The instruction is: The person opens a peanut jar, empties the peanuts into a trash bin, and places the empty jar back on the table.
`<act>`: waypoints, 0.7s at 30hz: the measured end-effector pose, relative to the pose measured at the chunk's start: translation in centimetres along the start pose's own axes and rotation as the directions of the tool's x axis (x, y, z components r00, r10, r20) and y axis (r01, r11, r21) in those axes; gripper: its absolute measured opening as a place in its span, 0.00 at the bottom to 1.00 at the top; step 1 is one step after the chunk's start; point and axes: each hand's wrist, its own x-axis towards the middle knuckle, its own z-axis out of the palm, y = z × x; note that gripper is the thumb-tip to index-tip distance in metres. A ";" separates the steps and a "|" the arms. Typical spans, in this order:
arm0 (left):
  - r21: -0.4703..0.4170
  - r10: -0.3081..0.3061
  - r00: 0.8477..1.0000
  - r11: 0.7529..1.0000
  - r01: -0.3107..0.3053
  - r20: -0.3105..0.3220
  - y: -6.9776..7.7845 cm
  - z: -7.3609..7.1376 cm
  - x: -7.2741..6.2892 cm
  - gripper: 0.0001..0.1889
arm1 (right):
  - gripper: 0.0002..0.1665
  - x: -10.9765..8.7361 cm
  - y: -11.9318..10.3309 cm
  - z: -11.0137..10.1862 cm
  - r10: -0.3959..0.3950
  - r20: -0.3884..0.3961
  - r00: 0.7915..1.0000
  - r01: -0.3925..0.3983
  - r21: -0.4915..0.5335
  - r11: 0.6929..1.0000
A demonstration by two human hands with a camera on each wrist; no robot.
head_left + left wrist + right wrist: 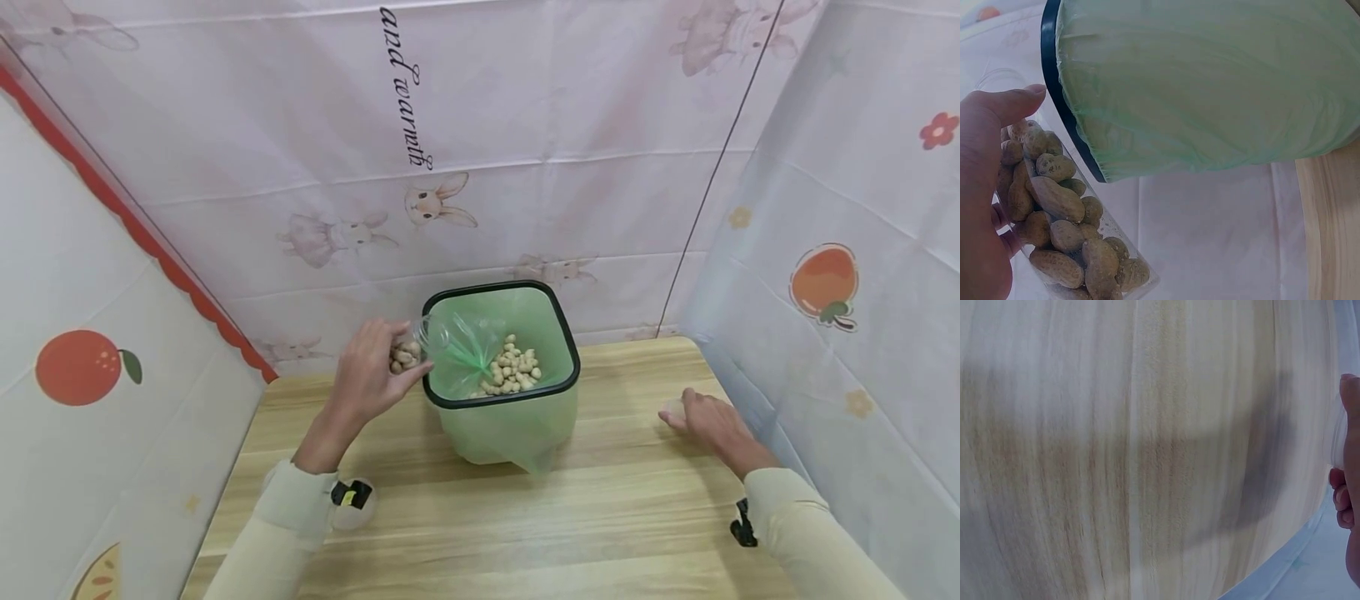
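Observation:
In the head view my left hand (363, 371) grips a clear plastic jar (407, 353) of unshelled peanuts, tipped on its side with its mouth over the left rim of a green-lined bin (498, 425). Through the jar wall the left wrist view shows many peanuts (1059, 199), with the thumb (1013, 103) along one side and fingertips on the other. More peanuts (516, 367) lie in the bin beside a gathered part of the green liner (474, 360). Far to the right, my right hand (708, 423) holds a translucent round lid (1337, 434), partly hidden by the fingers.
The bin has a black rim (574, 367) and stands on a wood-grain table (480, 533), near its back edge. Printed cloth walls (225, 100) enclose the table at the back, left and right.

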 end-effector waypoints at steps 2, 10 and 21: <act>-0.003 0.002 1.000 1.000 -0.002 -0.005 0.0 0.0 0.0 0.35 | 0.34 0.0 -0.2 0.2 0.005 0.019 1.000 -0.006 0.008 1.000; -0.007 0.001 1.000 1.000 -0.001 -0.015 0.0 0.0 -0.2 0.35 | 0.33 -0.3 -1.3 1.2 0.012 0.070 0.997 -0.013 0.009 1.000; -0.006 0.008 1.000 1.000 -0.008 -0.021 0.1 0.1 0.0 0.36 | 0.33 -0.9 -1.5 2.0 -0.049 0.055 0.997 0.050 -0.013 0.999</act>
